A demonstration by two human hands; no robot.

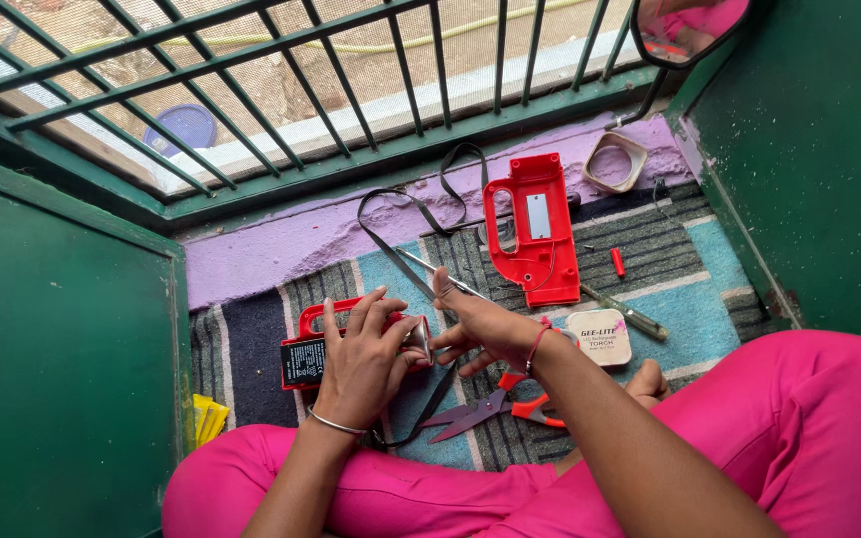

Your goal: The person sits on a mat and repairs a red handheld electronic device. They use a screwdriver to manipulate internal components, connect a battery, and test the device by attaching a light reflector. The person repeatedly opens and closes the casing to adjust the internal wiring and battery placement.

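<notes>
Pink trousers (809,418) cover my crossed legs on the striped mat (670,309), and just past them my left hand (366,364) wraps around the red torch body (326,349), fingers curled on its silver reflector end. My right hand (485,327) is half spread beside that end, thumb up, holding nothing that I can see. I judge I am working on the opened torch; the red cover half (533,229) lies apart, so a steady grip is needed.
</notes>
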